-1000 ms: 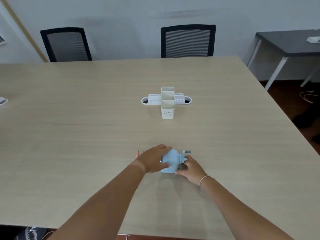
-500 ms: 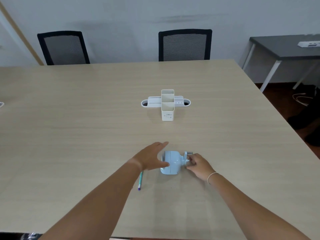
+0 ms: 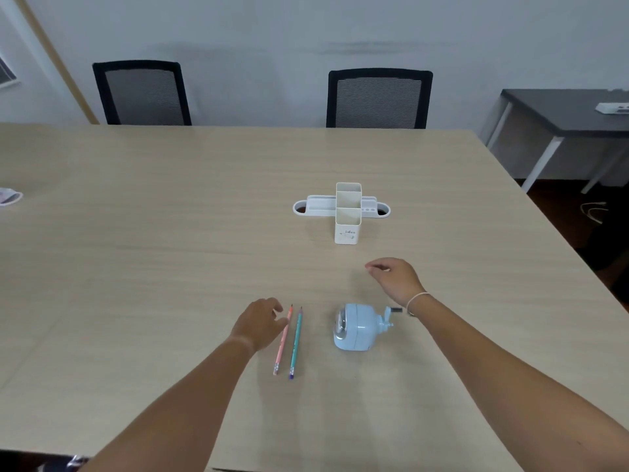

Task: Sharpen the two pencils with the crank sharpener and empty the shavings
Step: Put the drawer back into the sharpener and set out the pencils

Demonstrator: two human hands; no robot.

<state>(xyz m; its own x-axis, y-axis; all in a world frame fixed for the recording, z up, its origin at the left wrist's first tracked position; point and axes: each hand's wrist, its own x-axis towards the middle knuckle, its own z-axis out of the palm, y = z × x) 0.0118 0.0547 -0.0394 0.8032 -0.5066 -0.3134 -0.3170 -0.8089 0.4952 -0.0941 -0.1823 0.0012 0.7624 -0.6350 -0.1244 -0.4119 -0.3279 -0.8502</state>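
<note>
A light blue crank sharpener (image 3: pixel 359 327) stands on the wooden table (image 3: pixel 170 233), its crank handle pointing right. Two pencils lie side by side to its left: a pink pencil (image 3: pixel 282 342) and a teal pencil (image 3: pixel 296 342), tips pointing away from me. My left hand (image 3: pixel 260 321) hovers just left of the pink pencil, fingers loosely curled, touching or nearly touching it, holding nothing. My right hand (image 3: pixel 394 277) is raised above the table behind the sharpener, fingers loosely bent and empty.
A white desk organiser (image 3: pixel 347 212) with upright square cups stands at the table's middle. Two black mesh chairs (image 3: pixel 377 97) sit at the far edge. A dark side table (image 3: pixel 561 110) stands at the right. A small pale object (image 3: pixel 8 195) lies at the left edge.
Both hands have let go of the sharpener. My left hand moved left to the pencils, now both uncovered. My right hand moved up and away from the crank.
</note>
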